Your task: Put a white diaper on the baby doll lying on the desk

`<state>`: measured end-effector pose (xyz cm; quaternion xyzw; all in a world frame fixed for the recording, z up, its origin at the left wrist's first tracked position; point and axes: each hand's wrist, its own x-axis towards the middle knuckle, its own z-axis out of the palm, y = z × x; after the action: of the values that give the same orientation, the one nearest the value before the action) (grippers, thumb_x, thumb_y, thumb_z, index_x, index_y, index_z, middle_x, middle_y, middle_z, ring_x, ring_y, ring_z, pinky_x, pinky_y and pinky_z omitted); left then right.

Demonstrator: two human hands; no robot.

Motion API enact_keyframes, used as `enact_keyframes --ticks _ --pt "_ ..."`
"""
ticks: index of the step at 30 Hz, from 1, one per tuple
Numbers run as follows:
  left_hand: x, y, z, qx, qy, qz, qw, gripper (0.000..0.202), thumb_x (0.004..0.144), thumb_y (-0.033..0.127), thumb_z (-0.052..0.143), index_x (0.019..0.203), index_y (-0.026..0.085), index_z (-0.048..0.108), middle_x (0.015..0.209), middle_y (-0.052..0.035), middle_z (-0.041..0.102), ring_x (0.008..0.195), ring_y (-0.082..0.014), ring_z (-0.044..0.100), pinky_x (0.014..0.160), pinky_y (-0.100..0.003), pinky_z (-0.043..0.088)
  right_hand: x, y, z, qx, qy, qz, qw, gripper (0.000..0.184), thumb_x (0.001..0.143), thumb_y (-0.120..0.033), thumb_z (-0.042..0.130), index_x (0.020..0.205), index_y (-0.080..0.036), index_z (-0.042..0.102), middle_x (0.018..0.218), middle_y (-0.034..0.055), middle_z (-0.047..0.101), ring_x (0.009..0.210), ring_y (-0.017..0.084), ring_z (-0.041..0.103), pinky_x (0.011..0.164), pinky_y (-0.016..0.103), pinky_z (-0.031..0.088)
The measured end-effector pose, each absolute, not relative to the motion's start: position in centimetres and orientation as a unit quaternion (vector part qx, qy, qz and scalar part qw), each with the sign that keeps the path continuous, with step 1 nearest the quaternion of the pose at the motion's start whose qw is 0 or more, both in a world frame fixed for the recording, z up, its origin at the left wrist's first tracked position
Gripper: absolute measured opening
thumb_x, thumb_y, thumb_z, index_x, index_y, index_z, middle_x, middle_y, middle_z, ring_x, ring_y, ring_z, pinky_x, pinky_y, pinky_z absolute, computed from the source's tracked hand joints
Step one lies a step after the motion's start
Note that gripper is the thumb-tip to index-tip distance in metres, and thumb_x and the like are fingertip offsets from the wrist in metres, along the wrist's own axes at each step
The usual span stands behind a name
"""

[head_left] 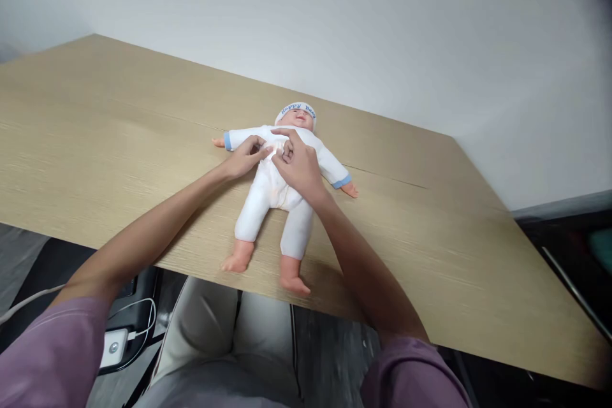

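Observation:
A baby doll [329,166] in a white suit with blue cuffs and a white printed cap lies on its back on the table. Around its hips is a white diaper [278,194] with faint orange marks. At the diaper's waist, on the picture's left side, my left hand [247,157] pinches the edge between thumb and fingers. My right hand [300,164] is at the waist on the other side, thumb and fingers curled in on the diaper, with the index finger stretched across the doll's belly. The exact spot under the right fingertips is partly hidden.
The wooden table [143,134] has a thin seam across it and meets a pale wall [306,25] at the back. Below the front edge, at left, a white device [113,347] with a cable rests on a black surface. My legs are under the table.

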<state>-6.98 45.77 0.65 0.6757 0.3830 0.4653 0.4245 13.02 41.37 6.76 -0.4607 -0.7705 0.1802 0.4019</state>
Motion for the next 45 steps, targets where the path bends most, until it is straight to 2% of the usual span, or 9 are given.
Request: enact_keyframes --ticks 6,9,15,19,23,29,35,41,45 --pt "-6.7 46.0 0.2 0.678 0.355 0.476 0.432 0.060 0.098 0.078 0.076 0.091 0.023 0.055 0.087 0.0008 0.053 0.080 -0.0173 0.048 0.079 -0.034 0.044 13.3 42.1 6.1 -0.449 -0.769 0.141 0.432 0.056 0.085 0.002 0.054 0.132 -0.023 0.074 0.081 -0.0035 0.051 0.078 0.022 0.056 0.085 0.037 0.050" --pt "-6.5 45.8 0.2 0.681 0.382 0.469 0.413 0.054 0.103 0.074 0.072 0.094 0.024 0.055 0.088 -0.0001 0.055 0.082 -0.0188 0.050 0.080 -0.034 0.045 13.5 42.0 6.1 -0.440 -0.762 0.122 0.460 0.054 0.087 0.005 0.047 0.125 -0.023 0.073 0.092 0.0005 0.059 0.081 0.022 0.055 0.089 0.037 0.051" --pt "-6.0 41.3 3.9 0.646 0.519 0.524 0.197 0.036 0.120 0.055 0.046 0.108 0.024 0.061 0.120 -0.0114 0.069 0.108 -0.0271 0.061 0.104 -0.045 0.046 15.3 36.9 7.2 -0.448 -0.740 0.101 0.491 0.035 0.099 -0.005 0.047 0.114 -0.024 0.073 0.103 0.0057 0.066 0.085 0.022 0.057 0.089 0.039 0.056" --pt "-5.2 34.7 6.9 0.710 0.454 0.508 0.176 0.034 0.120 0.054 0.049 0.114 0.024 0.065 0.119 -0.0096 0.074 0.102 -0.0264 0.064 0.099 -0.043 0.046 17.3 30.8 7.7 -0.430 -0.774 0.172 0.432 0.019 0.105 -0.020 0.057 0.117 -0.026 0.070 0.117 0.0105 0.071 0.100 0.027 0.069 0.085 0.042 0.063" --pt "-5.2 30.5 6.3 0.821 0.429 0.325 0.189 0.036 0.118 0.050 0.051 0.100 0.025 0.070 0.099 -0.0074 0.078 0.093 -0.0287 0.063 0.094 -0.046 0.043 18.9 27.1 6.3 -0.389 -0.832 0.227 0.323 0.014 0.107 -0.024 0.060 0.118 -0.028 0.069 0.119 0.0093 0.078 0.114 0.030 0.075 0.096 0.045 0.063" --pt "-6.7 31.0 3.4 0.815 0.472 0.282 0.184 0.031 0.108 0.055 0.068 0.105 0.024 0.067 0.108 -0.0089 0.080 0.097 -0.0322 0.063 0.093 -0.045 0.043 19.4 27.6 3.6 -0.480 -0.814 0.159 0.286 0.004 0.110 -0.027 0.066 0.110 -0.026 0.070 0.107 0.0083 0.080 0.103 0.030 0.074 0.096 0.042 0.055" --pt "-6.0 33.1 2.9 0.811 0.484 0.276 0.179 0.042 0.103 0.060 0.075 0.089 0.025 0.058 0.085 -0.0052 0.070 0.086 -0.0296 0.060 0.087 -0.042 0.039 17.5 29.3 2.6 -0.551 -0.790 0.079 0.258 0.016 0.113 -0.037 0.071 0.107 -0.022 0.072 0.096 0.0091 0.078 0.097 0.032 0.070 0.083 0.040 0.047" --pt "-6.0 35.8 3.0 0.820 0.477 0.258 0.183 0.044 0.104 0.057 0.073 0.079 0.023 0.058 0.081 -0.0032 0.073 0.088 -0.0278 0.062 0.101 -0.047 0.035 17.1 31.2 2.1 -0.545 -0.778 0.093 0.299 0.017 0.114 -0.033 0.066 0.101 -0.024 0.073 0.105 0.0083 0.076 0.092 0.027 0.069 0.081 0.037 0.046" --pt "-6.2 36.5 3.0 0.826 0.452 0.284 0.181 0.037 0.104 0.055 0.073 0.088 0.023 0.065 0.109 -0.0078 0.078 0.111 -0.0325 0.066 0.109 -0.049 0.035 17.3 31.8 2.2 -0.546 -0.767 0.116 0.316 0.017 0.114 -0.034 0.064 0.105 -0.024 0.074 0.115 0.0080 0.076 0.080 0.022 0.068 0.078 0.036 0.047"
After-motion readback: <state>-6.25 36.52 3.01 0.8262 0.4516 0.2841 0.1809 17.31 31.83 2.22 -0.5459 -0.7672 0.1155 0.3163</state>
